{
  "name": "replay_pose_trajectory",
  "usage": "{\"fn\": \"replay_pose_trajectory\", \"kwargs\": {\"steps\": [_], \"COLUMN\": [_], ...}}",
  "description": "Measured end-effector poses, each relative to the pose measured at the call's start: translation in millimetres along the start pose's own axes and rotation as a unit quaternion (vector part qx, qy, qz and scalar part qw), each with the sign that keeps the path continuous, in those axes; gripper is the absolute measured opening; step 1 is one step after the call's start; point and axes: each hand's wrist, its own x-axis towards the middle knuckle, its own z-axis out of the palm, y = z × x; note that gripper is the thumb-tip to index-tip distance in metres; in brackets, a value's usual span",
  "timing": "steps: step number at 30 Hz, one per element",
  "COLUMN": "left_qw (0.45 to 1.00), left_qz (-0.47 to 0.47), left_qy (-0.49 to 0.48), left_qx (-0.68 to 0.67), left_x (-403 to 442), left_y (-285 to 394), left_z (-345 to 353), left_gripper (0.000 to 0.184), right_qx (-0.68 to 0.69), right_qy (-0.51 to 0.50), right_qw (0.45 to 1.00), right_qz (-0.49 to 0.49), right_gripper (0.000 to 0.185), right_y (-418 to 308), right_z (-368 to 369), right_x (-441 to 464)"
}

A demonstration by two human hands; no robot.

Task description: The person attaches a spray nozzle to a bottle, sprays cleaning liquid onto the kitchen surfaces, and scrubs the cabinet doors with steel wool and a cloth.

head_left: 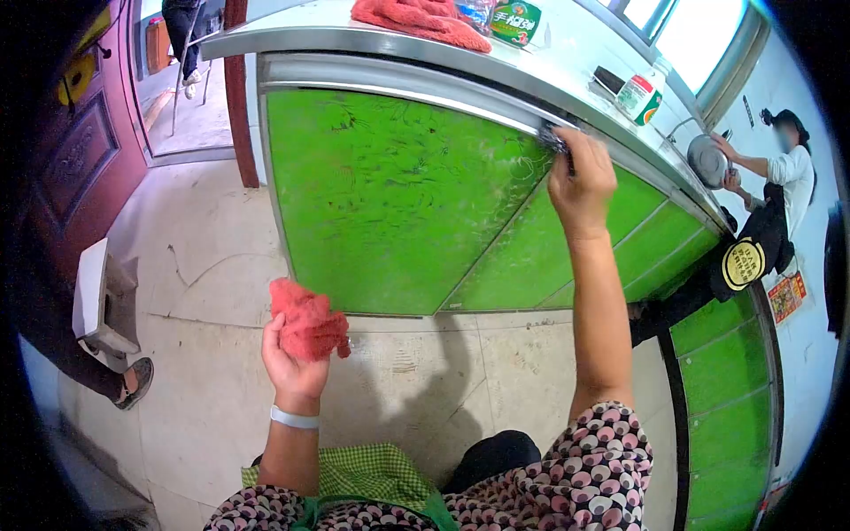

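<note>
My left hand is closed around a crumpled red cloth, held low in front of the cabinet. Up at the cabinet's top edge, my right hand grips a dark, shiny scouring pad, which looks like steel wool. The pad meets the upper part of the green cabinet door, just under the metal strip. Pale swirls and dark streaks mark the green surface. The hand's slight blur hides the pad's exact shape.
On the countertop lie another red cloth, a green-labelled bottle and a white bottle. A person at right holds a metal pot. At left are a white stool, someone's shoe and a door.
</note>
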Motion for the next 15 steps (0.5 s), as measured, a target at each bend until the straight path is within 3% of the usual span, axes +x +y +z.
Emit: {"fn": "replay_pose_trajectory", "kwargs": {"steps": [4, 6, 7, 10, 15], "left_qw": [1.000, 1.000, 1.000, 1.000, 1.000], "left_qz": [-0.003, 0.006, 0.009, 0.021, 0.019], "left_qy": [-0.007, -0.004, 0.002, 0.009, 0.008], "left_qx": [0.002, 0.004, 0.010, 0.017, 0.012], "left_x": [-3.3, -5.0, -6.3, -6.7, -4.8], "left_y": [4.1, 4.8, 5.0, 6.4, 7.7], "left_z": [2.6, 4.4, 5.4, 4.9, -2.7], "left_gripper": [0.037, 0.037, 0.038, 0.038, 0.037], "right_qx": [-0.023, -0.012, -0.010, 0.152, 0.154], "right_qy": [-0.012, 0.048, 0.050, 0.118, 0.074], "right_qw": [0.997, 0.975, 0.975, 0.895, 0.936], "right_qz": [0.072, 0.216, 0.215, 0.402, 0.307], "right_gripper": [0.029, 0.022, 0.022, 0.020, 0.025], "right_y": [19.7, 24.5, 28.3, 23.6, -26.8], "right_z": [-28.9, -39.7, -39.8, -42.4, -30.2], "right_x": [-17.7, -32.7, -39.9, -49.1, -24.3]}}
